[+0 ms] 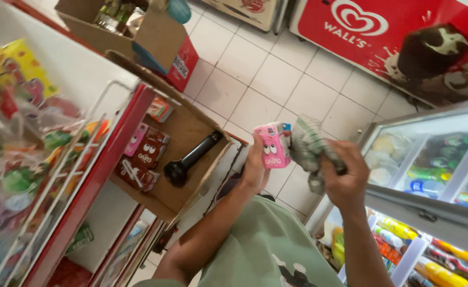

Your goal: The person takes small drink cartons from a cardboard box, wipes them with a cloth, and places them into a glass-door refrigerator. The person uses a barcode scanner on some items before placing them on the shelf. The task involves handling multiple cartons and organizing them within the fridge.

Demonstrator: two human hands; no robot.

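Pink drink carton [272, 145], small, cartoon eyes on its face: centre of frame, held up over the white tiled floor [276, 69]. My left hand [255, 169] grips it from the left side, fingers wrapped round its back. My right hand [345, 178] is closed on a crumpled grey-green cloth [308, 149], which presses against the carton's right edge.

Left of centre, below the carton: an open cardboard box [186, 133], tilted. Inside it lie a black torch-like cylinder [191, 158], more small cartons in pink [136, 139] and dark red [151, 148], all lying flat.

Far left: a red-framed wire rack [80, 175] with blurred bright packets. Upper left: a second cardboard box [154, 37] holding bottles; contents unclear.

Right edge: glass-lidded chest cooler [430, 165] with bottles under the glass. Upper right: a red freezer [398, 37] with an ice-cream picture on its front.
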